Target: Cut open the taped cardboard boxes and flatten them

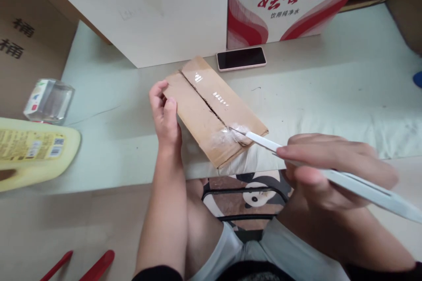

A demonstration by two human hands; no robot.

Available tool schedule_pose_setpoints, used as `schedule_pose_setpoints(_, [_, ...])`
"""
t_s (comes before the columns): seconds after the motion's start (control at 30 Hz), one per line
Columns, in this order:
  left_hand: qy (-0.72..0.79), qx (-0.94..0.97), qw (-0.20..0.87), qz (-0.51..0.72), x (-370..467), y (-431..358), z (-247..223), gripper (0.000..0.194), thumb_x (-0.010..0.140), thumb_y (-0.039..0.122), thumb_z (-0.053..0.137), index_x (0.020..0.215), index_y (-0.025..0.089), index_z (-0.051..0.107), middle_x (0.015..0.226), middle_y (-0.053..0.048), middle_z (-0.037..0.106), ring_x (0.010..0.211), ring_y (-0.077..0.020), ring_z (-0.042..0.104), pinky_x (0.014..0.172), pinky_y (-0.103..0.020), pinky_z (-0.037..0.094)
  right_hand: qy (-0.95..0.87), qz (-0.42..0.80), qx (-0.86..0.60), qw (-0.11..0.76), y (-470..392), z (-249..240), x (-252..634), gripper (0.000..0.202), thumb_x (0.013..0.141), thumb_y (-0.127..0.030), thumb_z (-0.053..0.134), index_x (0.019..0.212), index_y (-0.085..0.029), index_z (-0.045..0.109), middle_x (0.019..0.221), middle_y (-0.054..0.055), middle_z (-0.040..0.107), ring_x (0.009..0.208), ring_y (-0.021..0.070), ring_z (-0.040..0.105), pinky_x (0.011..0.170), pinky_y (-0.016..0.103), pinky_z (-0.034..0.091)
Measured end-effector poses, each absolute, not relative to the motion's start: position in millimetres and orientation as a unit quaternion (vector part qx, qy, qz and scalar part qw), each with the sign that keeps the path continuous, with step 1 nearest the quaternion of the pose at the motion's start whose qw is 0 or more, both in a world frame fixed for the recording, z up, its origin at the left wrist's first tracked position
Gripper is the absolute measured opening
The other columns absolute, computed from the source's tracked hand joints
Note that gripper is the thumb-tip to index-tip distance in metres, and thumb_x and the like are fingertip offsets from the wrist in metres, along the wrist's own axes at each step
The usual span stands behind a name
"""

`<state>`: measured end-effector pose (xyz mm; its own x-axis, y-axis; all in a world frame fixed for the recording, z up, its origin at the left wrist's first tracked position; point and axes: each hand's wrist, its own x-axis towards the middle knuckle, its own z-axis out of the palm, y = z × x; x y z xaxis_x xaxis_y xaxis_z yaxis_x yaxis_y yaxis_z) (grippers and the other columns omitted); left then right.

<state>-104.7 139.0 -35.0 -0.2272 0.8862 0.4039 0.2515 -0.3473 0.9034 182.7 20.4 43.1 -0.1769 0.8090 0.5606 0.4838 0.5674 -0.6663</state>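
Observation:
A flat brown cardboard box (194, 118) lies at a slant near the table's front edge, a seam running along its top and wrinkled clear tape over its near end. My left hand (166, 116) grips the box's far left edge, thumb on top and fingers curled round the side. In my right hand (332, 153) is a white box cutter (349, 180), pinched between thumb and fingers. Its blade tip meets the taped seam at the near end of the box. Part of the tip is hard to see against the shiny tape.
A phone (241, 58) lies behind the box, before a large white box (165, 13) and a red-and-white water carton (250, 13). At left are a clear bottle (56, 101), a yellow jug (36, 158) and a brown carton (36, 22). Red handles (99, 265) show below.

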Motion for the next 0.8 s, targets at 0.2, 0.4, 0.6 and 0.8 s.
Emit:
schedule_pose_setpoints(0.2, [0.508, 0.574, 0.251, 0.591, -106, 141, -37, 0.050, 0.093, 0.063, 0.053, 0.131, 0.031, 0.051, 0.136, -0.008, 0.057, 0.129, -0.0265, 0.057, 0.110, -0.044, 0.047, -0.736, 0.135, -0.473, 0.465, 22, 61, 172, 0.008, 0.092, -0.035, 0.071, 0.097, -0.029, 0.076, 0.069, 0.001, 0.072, 0.051, 0.0161, 0.062, 0.046, 0.031, 0.050])
schedule_pose_setpoints(0.4, [0.508, 0.568, 0.247, 0.598, -106, 140, -37, 0.050, 0.093, 0.062, 0.054, 0.131, 0.029, 0.052, 0.134, -0.008, 0.057, 0.126, -0.0257, 0.058, 0.111, -0.044, 0.047, -0.741, 0.125, -0.452, 0.481, 23, 62, 161, 0.011, 0.091, -0.031, 0.070, 0.083, -0.026, 0.064, 0.056, -0.004, 0.063, 0.040, 0.0105, 0.052, 0.040, 0.025, 0.043])
schedule_pose_setpoints(0.6, [0.508, 0.572, 0.252, 0.593, -106, 140, -37, 0.050, 0.094, 0.061, 0.053, 0.132, 0.030, 0.051, 0.135, -0.007, 0.056, 0.127, -0.0256, 0.057, 0.111, -0.044, 0.046, -0.789, 0.110, -0.424, 0.431, 26, 68, 154, 0.011, 0.090, -0.019, 0.065, 0.084, -0.025, 0.058, 0.056, -0.005, 0.063, 0.043, 0.0102, 0.055, 0.042, 0.024, 0.044])
schedule_pose_setpoints(0.8, [0.489, 0.571, 0.259, 0.606, -105, 140, -37, 0.049, 0.092, 0.061, 0.057, 0.129, 0.028, 0.052, 0.131, -0.007, 0.058, 0.121, -0.0242, 0.059, 0.106, -0.041, 0.049, -0.768, 0.092, -0.438, 0.457, 20, 60, 148, 0.013, 0.089, -0.019, 0.062, 0.080, -0.026, 0.057, 0.054, -0.005, 0.056, 0.043, 0.0105, 0.051, 0.043, 0.027, 0.044])
